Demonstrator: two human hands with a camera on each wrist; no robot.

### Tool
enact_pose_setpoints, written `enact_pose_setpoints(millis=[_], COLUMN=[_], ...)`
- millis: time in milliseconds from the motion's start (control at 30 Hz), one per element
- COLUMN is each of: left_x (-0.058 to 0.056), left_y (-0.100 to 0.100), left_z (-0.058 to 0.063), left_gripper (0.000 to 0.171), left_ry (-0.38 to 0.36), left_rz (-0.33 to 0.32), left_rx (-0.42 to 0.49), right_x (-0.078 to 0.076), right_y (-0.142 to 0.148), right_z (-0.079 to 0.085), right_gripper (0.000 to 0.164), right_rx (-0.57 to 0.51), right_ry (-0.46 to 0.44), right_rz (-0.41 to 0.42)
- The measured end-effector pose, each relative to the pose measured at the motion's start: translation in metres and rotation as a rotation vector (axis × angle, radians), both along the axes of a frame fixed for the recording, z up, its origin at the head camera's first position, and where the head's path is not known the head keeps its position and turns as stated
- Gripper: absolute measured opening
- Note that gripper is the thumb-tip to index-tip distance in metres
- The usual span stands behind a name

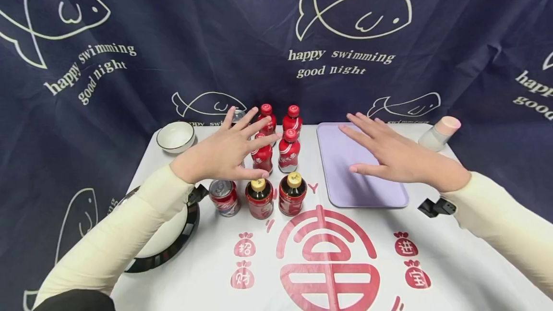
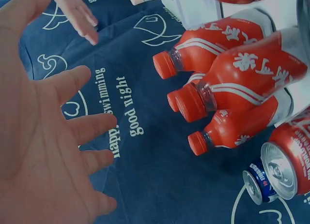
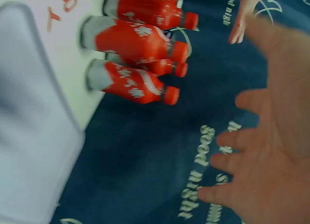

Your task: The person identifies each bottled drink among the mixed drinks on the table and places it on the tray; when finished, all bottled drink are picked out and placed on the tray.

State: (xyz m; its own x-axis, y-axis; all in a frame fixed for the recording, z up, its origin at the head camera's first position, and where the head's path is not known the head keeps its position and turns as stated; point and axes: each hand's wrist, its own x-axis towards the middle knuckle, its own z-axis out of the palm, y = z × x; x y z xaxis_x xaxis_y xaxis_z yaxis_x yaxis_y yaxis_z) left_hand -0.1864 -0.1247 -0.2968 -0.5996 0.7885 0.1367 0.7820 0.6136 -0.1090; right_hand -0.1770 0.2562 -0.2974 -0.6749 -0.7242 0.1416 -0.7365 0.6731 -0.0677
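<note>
My left hand, fingers spread, hovers over the group of drinks and holds nothing. Below and beside it stand several red-capped cola bottles, also large in the left wrist view, where a red bottle lies to the right of the palm. Two yellow-capped dark bottles and a red soda can are in the front row. A small blue can shows behind a red can. Above the light purple tray, my right hand is held with straight fingers, nothing in it.
At the back left is a white bowl; a black-rimmed plate sits partly under my left forearm. A clear bottle with a pink cap stands at the back right, by my right wrist. A dark fish-print curtain hangs behind the white table.
</note>
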Motion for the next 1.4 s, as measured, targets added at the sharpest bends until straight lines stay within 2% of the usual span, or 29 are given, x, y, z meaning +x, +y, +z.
enact_pose_setpoints(millis=[100,200,467,600,733,867,1000,1100,1267,1400], left_x=[0.006,0.013,0.035,0.045,0.053,0.059,0.064,0.066,0.070,0.074], left_y=[0.000,0.003,0.018,0.027,0.038,0.050,0.063,0.072,0.087,0.099], left_z=[0.000,-0.001,-0.007,-0.016,-0.026,-0.039,-0.053,-0.060,-0.072,-0.084], left_gripper=[0.080,0.078,0.073,0.069,0.068,0.066,0.065,0.065,0.068,0.081], left_ry=[0.003,0.001,-0.025,-0.081,-0.160,-0.175,-0.208,-0.244,-0.243,-0.238], left_rz=[-0.011,-0.023,-0.085,-0.107,-0.088,-0.067,-0.027,0.030,0.116,0.215], left_rx=[0.001,0.016,0.064,0.140,0.226,0.317,0.401,0.453,0.586,0.714], right_x=[0.003,0.004,-0.001,-0.001,-0.002,-0.003,-0.002,-0.003,-0.005,-0.006], right_y=[0.011,0.024,0.067,0.089,0.107,0.120,0.125,0.125,0.121,0.121], right_z=[-0.011,-0.026,-0.087,-0.110,-0.128,-0.142,-0.151,-0.155,-0.158,-0.160], right_gripper=[0.080,0.075,0.059,0.052,0.051,0.052,0.051,0.050,0.048,0.045], right_rx=[-0.062,-0.137,-0.313,-0.310,-0.250,-0.220,-0.238,-0.258,-0.296,-0.322], right_ry=[0.027,0.017,-0.022,-0.072,-0.144,-0.207,-0.268,-0.313,-0.329,-0.321], right_rz=[-0.077,-0.179,-0.454,-0.598,-0.704,-0.746,-0.759,-0.780,-0.776,-0.786])
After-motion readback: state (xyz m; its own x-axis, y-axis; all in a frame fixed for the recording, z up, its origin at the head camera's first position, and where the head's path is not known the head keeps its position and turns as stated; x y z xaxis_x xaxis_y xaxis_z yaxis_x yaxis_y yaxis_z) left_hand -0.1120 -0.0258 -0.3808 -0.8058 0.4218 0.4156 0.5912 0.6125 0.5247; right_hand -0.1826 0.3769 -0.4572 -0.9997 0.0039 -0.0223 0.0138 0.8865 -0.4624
